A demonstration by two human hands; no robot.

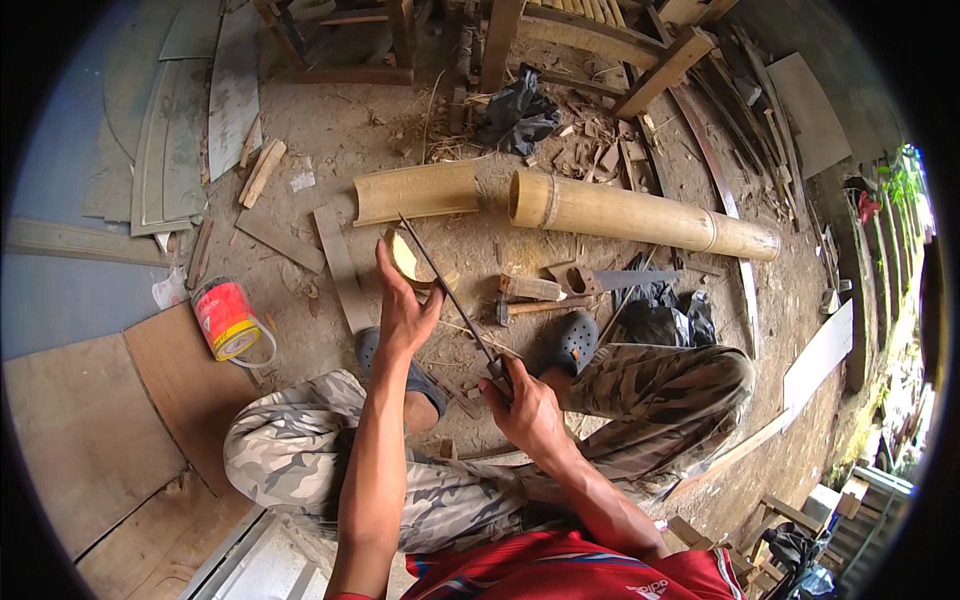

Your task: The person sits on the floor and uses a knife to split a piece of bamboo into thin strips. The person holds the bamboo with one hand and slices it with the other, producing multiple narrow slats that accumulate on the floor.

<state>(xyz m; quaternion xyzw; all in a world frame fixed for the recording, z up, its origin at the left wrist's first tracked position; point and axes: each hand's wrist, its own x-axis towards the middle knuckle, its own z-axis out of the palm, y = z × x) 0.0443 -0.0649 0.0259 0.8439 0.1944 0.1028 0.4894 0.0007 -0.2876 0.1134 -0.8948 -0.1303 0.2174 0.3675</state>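
Fingers of the left hand are wrapped around a short bamboo piece, thumb on its right side, pale face showing. So that piece is up off the floor, more or less in the middle, out past the knees. The right hand is nearer and a bit to the right, fingers closed tight on the dark handle of a long thin knife. Blade points far and left, running right along the piece; can't tell from this angle if the edge is actually touching it.

Just beyond the left hand there's a split bamboo half lying hollow side up, and right of that a fat whole bamboo pole on its side. Near side of the pole you've got a handsaw, a wooden block and a hammer, all bunched together by the right clog. Over on the left, a red and yellow bucket is tipped over, with its white handle hanging out.
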